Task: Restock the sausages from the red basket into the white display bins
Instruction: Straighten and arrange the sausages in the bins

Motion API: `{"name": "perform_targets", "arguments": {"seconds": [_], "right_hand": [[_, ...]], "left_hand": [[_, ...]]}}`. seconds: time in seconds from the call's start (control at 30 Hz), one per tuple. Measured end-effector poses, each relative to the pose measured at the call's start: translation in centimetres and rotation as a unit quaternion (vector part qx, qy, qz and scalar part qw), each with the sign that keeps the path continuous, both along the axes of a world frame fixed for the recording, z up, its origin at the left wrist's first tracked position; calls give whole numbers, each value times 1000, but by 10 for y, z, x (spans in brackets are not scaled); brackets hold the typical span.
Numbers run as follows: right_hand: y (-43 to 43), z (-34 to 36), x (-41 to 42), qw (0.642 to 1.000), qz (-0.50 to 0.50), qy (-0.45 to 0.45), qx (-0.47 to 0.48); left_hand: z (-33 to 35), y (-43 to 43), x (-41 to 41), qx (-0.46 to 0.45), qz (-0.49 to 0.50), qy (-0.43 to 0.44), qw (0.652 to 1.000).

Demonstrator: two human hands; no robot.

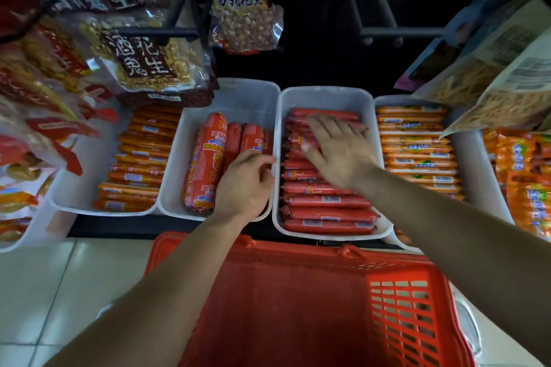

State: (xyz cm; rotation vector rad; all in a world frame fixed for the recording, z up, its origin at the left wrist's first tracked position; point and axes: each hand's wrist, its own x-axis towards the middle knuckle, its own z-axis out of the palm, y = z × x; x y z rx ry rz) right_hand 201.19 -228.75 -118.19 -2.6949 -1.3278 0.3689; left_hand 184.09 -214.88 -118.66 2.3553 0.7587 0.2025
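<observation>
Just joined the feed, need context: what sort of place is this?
Probably a small grocery shop: white display bins of packaged sausages, bagged peanuts hanging from a rack above, and a red shopping basket in front.

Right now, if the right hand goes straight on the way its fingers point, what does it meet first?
Probably the farthest red sausages in its white bin, just ahead of the right hand; its height above them is unclear.

person, two limbs in view. left hand (243, 188): bare; left forearm (167, 283): bare to frame edge. right hand (340, 155): bare; right forearm (447, 217): likewise bare.
</observation>
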Motion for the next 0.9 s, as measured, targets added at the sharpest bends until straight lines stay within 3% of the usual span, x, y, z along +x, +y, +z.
{"name": "perform_targets", "arguments": {"seconds": [0.13,0.3,0.43,0.57,0.9], "right_hand": [[-20,-24,-17,990,94,-7,-107],[8,-22,46,990,37,-73,-116],[10,-6,48,984,30,-142,-105],[-12,-5,34,981,17,-149,-120],[6,8,74,973,107,-132,-156]], "left_hand": [[1,1,0,-4,8,-4,1000],[1,0,-3,-30,-1,2,1000],[3,4,-2,-44,-4,11,999],[2,6,-1,-40,-5,18,999],[3,4,9,-30,13,-12,999]]}}
